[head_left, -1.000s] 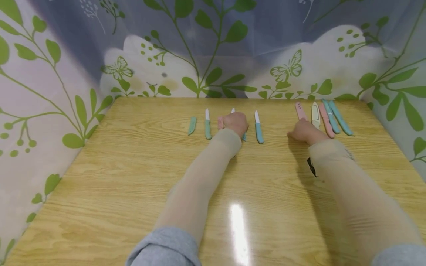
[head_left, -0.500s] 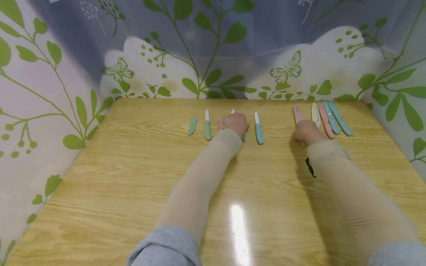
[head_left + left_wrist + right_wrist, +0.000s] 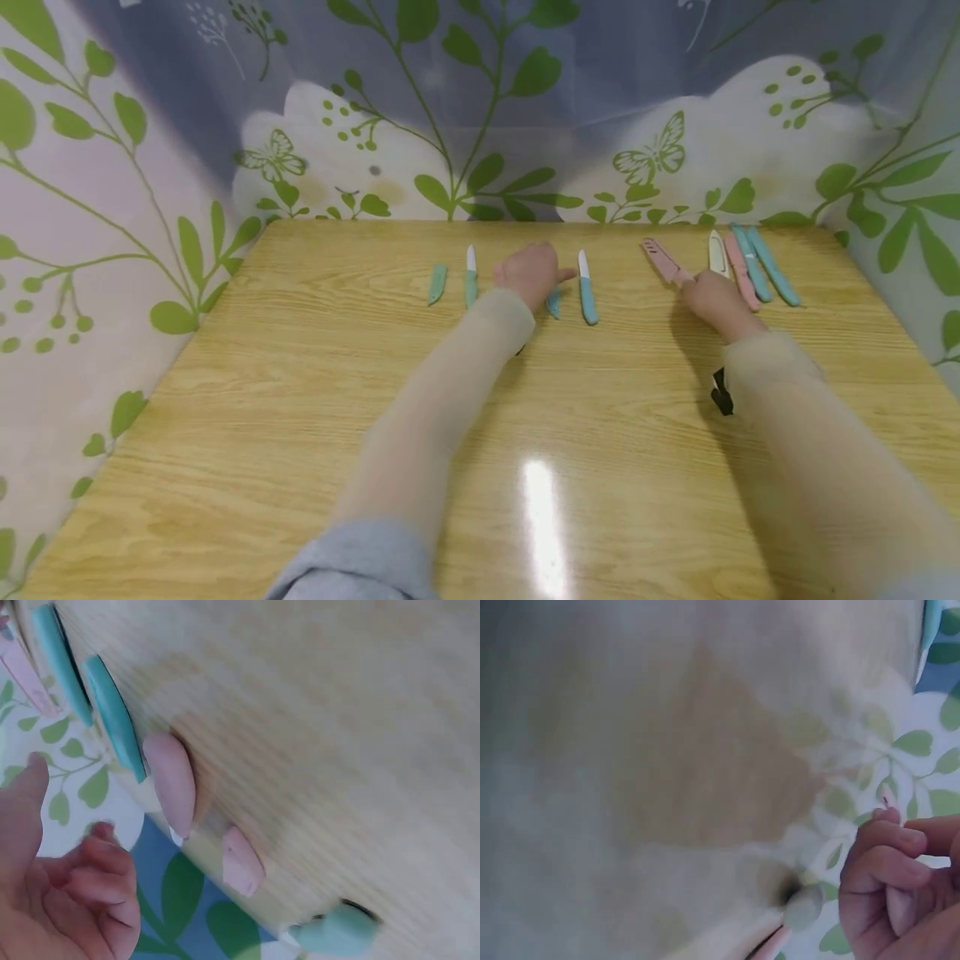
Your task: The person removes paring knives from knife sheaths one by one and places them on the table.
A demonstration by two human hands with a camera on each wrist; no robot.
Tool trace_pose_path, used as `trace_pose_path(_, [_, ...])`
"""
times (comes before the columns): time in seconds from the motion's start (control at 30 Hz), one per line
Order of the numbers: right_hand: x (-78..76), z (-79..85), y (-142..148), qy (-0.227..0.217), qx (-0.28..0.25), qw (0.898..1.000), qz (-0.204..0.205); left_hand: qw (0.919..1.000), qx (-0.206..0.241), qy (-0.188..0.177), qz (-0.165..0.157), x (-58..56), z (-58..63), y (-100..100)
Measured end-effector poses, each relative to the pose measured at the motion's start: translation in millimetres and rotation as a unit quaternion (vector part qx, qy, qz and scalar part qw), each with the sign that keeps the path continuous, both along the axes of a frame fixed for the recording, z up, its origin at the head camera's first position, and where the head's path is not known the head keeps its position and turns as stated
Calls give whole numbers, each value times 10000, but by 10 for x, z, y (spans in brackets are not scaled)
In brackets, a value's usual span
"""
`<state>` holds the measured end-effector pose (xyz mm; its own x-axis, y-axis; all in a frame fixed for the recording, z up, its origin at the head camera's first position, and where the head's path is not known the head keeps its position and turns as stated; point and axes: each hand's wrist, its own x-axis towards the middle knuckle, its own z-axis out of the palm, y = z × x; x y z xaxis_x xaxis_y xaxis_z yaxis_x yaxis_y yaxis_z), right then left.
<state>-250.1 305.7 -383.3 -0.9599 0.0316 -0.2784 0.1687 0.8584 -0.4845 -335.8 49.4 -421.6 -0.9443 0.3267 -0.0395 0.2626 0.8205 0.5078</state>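
My right hand [image 3: 717, 302] pinches the handle end of a pink knife [image 3: 662, 258] with a slotted pink sheath over its blade, pointing far left. Curled fingers mostly hide the knife in the right wrist view. My left hand [image 3: 527, 273] hovers above the row, thumb out and fingers loosely bent, holding nothing. Beneath it lie a pink knife [image 3: 172, 784] with a pale blade and a pink sheath [image 3: 242, 862]. To its right are a blue sheath [image 3: 553, 303] and a bare blue knife [image 3: 588, 300]; to its left, a green knife [image 3: 471, 279] and green sheath [image 3: 437, 284].
Right of my right hand, several knives lie side by side: a cream one [image 3: 717, 252], a pink one [image 3: 742, 271] and two blue ones [image 3: 752, 263]. The wooden table [image 3: 300, 375] meets a leaf-patterned cloth [image 3: 480, 108] at its back edge.
My right hand has taken the pink sheathed knife and swung its tip to the left. My left hand has risen slightly and its thumb now points right, uncovering more of the blue sheath.
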Motion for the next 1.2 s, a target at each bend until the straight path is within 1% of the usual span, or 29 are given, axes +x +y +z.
trace_pose_path(0.03, [13, 3, -21, 80, -44, 10000, 10, 9938, -1098, -30, 145, 205, 266, -21])
trace_pose_path(0.07, [26, 12, -47, 136, -147, 9998, 9, 9813, -1909, 186, 123, 274, 359, -32])
trace_pose_path(0.1, [42, 24, -80, 186, -264, 9995, 31, 9785, -2040, 243, 174, 333, 424, -58])
trace_pose_path(0.17, [77, 56, -160, 262, -400, 9988, 113, 9759, -2147, 383, 112, 424, 509, -109])
trace_pose_path(0.2, [97, 76, -206, 296, -422, 9985, 189, 9762, -2117, 468, 77, 445, 526, -136])
trace_pose_path(0.27, [147, 130, -305, 364, -406, 9978, 374, 9787, -1945, 653, -31, 489, 554, -200])
trace_pose_path(0.33, [203, 189, -406, 424, -357, 9970, 541, 9821, -1715, 764, -134, 510, 570, -260])
trace_pose_path(0.4, [262, 252, -497, 468, -349, 9961, 668, 9842, -1537, 824, -307, 532, 584, -312])
trace_pose_path(0.47, [319, 311, -576, 531, -338, 9948, 795, 9842, -1449, 895, -484, 566, 602, -362])
trace_pose_path(0.57, [396, 375, -680, 646, -335, 9927, 966, 9805, -1536, 930, -798, 622, 620, -433])
trace_pose_path(0.7, [480, 393, -805, 809, -214, 9889, 1224, 9752, -1713, 758, -1176, 719, 640, -523])
trace_pose_path(0.77, [521, 387, -859, 826, -139, 9872, 1361, 9704, -1846, 712, -1385, 777, 645, -559])
trace_pose_path(0.87, [579, 378, -912, 826, -94, 9844, 1553, 9623, -1991, 782, -1678, 869, 651, -581])
trace_pose_path(0.97, [638, 382, -942, 886, -49, 9818, 1680, 9584, -1897, 858, -1953, 956, 652, -567])
trace_pose_path(1.07, [693, 393, -976, 1081, 63, 9774, 1816, 9547, -1856, 896, -2145, 1028, 658, -546])
trace_pose_path(1.2, [752, 403, -1044, 1450, 310, 9670, 2073, 9475, -2111, 886, -2232, 1114, 668, -562])
